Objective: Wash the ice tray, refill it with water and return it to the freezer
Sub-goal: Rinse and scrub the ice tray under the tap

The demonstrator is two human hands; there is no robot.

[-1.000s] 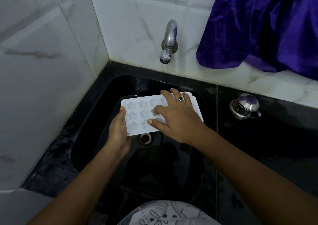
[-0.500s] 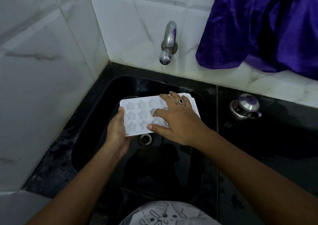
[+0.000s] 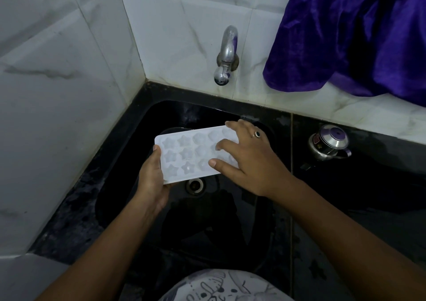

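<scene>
while my left hand [image 3: 152,178] grips the tray [image 3: 184,155], just right of that palm above the drain [image 3: 194,185], my right hand [image 3: 251,160], fingers spread flat, has slid to its right end: still scrubbing, i judge; rinse pending.

The left hand [image 3: 152,176] grips the left end of the ice tray [image 3: 184,155], thumb on its rim. The right hand [image 3: 249,160] lies spread across the tray's right half, fingertips touching its top, forearm angled in.
</scene>
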